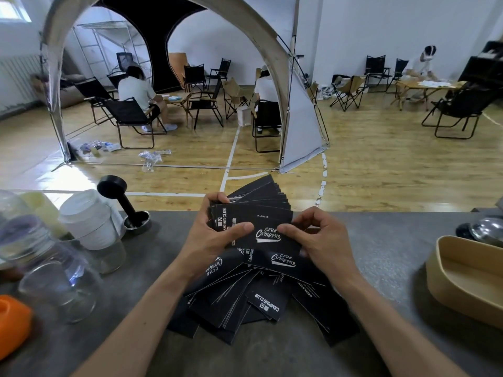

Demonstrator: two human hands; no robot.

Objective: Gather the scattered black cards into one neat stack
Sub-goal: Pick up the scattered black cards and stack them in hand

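Both hands, left hand (pixel 215 235) and right hand (pixel 318 238), pinch a fanned bundle of thin, glossy black printed cards (pixel 261 213) above the grey tabletop (pixel 381 268), more lying beneath the wrists; light and likely slippery, they seem best squared by their edges.

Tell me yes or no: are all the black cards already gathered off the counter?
No, a loose pile of black cards lies spread on the counter below both hands.

Two hands, left hand (pixel 215 235) and right hand (pixel 318 240), hold many black cards (pixel 261 289), too overlapped to count; left of them stand two glass jars (pixel 54 278) and one tamper (pixel 122 202).
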